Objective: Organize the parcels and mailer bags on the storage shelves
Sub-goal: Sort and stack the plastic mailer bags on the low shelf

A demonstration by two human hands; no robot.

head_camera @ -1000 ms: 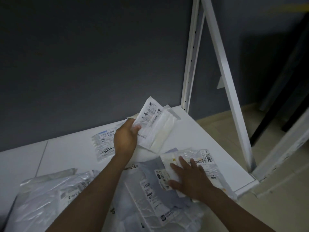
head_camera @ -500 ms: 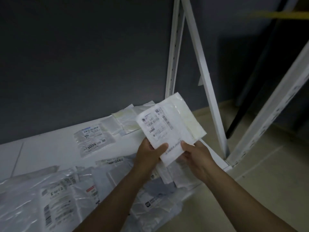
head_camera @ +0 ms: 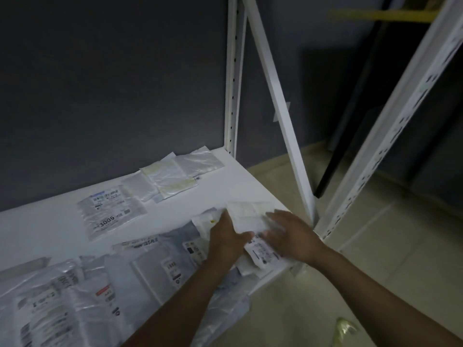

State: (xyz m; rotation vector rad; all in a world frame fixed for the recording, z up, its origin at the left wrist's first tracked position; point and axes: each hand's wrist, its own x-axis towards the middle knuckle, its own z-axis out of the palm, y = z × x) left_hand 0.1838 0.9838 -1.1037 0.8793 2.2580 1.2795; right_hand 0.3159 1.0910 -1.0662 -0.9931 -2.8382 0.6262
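Shelf: white metal shelf (head_camera: 225, 186), grey wall (head_camera: 112, 83) behind.
Parcel: small white plastic mailer bag (head_camera: 248, 216), front-right corner of shelf.
Hands: left hand (head_camera: 225, 237) pinches its edge, right hand (head_camera: 294, 237) presses flat, prob. squaring it w/ pile (head_camera: 261, 255).

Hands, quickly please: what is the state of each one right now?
Left hand: holds the white mailer bag, thumb on top.
Right hand: open, fingers flat on the same bag, though blurred.
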